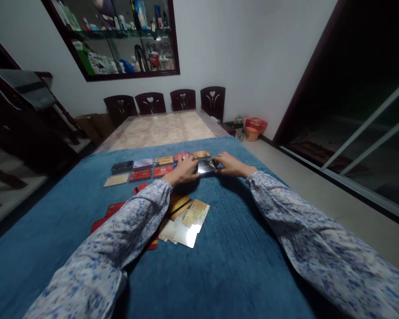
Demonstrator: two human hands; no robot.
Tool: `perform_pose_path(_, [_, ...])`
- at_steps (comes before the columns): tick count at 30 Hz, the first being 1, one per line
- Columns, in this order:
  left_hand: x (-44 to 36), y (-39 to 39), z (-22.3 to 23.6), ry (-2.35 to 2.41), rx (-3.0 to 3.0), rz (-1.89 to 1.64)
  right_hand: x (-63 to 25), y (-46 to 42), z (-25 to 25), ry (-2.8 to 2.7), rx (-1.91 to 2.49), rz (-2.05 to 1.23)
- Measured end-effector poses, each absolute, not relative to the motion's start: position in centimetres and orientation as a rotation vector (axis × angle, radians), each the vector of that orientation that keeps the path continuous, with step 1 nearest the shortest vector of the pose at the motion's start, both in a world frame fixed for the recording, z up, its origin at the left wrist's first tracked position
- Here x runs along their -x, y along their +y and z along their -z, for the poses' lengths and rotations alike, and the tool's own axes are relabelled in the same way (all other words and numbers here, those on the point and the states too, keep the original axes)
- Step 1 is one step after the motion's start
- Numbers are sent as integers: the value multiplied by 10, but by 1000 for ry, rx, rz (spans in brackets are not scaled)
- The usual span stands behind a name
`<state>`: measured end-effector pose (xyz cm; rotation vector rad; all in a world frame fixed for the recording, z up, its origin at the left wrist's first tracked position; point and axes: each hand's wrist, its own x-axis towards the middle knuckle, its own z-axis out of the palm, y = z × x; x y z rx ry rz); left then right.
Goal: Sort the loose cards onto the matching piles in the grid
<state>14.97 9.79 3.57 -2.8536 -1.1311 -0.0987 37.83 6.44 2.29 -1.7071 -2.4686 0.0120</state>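
Note:
Both my arms, in blue-flowered white sleeves, reach out over a blue cloth (226,248) on the table. My left hand (185,170) and my right hand (230,164) together hold a dark glossy card (206,166) by its two ends, fingers curled on it, low over the cloth. It sits at the right end of two rows of laid-out cards (142,170) in red, gold, black and pale colours. A loose heap of cards (185,219) lies under my left forearm, partly hidden by the sleeve.
Beyond the cloth the table shows a patterned top (162,129) with several dark chairs (182,99) against the wall. A glass cabinet (119,37) hangs above. An orange bucket and a red basket (254,128) stand on the floor at right, by a dark sliding door.

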Motion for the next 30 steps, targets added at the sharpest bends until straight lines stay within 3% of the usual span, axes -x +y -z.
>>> perform_pose_path(30, [-173, 125, -30, -1266, 2777, -61, -378, 117, -15, -2560, 1838, -49])
